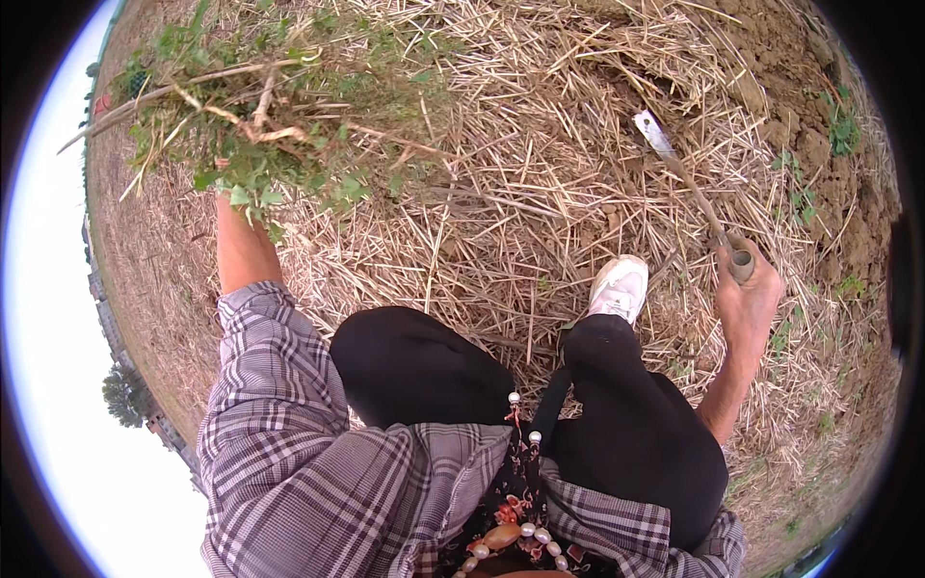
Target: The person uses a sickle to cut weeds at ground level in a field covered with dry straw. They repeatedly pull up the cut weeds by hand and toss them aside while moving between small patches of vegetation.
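At the upper left, my left hand (222, 173) is mostly hidden behind a big bundle of pulled green weeds (289, 137) with pale roots and dry stalks, which it holds up off the ground. My right hand (748, 278), at the right, is closed around the handle of a small hand tool (690, 184) with a thin shaft and a narrow flat metal blade. The round end of the handle shows above the fist. The blade points up and to the left, over the straw.
Dry straw (506, 238) covers the ground ahead. Bare brown soil (809, 137) with a few green weeds (842, 130) lies at the right. My white shoe (620, 285) is planted on the straw between the hands, and my bent knees are close below.
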`<state>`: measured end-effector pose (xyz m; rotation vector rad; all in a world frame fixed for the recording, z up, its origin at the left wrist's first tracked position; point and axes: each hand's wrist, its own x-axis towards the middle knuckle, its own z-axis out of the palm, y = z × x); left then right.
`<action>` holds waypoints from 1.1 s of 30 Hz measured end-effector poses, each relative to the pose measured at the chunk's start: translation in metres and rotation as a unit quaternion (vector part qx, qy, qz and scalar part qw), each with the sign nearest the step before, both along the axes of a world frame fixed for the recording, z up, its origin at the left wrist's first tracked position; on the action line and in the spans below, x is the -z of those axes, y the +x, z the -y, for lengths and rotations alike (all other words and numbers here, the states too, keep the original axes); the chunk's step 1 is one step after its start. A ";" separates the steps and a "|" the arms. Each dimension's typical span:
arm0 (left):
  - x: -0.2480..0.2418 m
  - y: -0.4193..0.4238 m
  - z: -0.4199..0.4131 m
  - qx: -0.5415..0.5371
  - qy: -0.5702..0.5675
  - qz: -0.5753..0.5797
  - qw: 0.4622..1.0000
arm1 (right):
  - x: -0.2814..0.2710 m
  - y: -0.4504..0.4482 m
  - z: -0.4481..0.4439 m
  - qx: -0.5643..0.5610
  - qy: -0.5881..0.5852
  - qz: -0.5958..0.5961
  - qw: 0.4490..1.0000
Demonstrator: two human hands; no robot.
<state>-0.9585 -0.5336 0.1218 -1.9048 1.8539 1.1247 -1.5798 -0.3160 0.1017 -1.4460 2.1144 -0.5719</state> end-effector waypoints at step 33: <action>0.186 0.040 -0.160 -0.104 -0.078 0.133 0.982 | 0.075 0.230 0.241 -0.230 0.001 0.031 0.973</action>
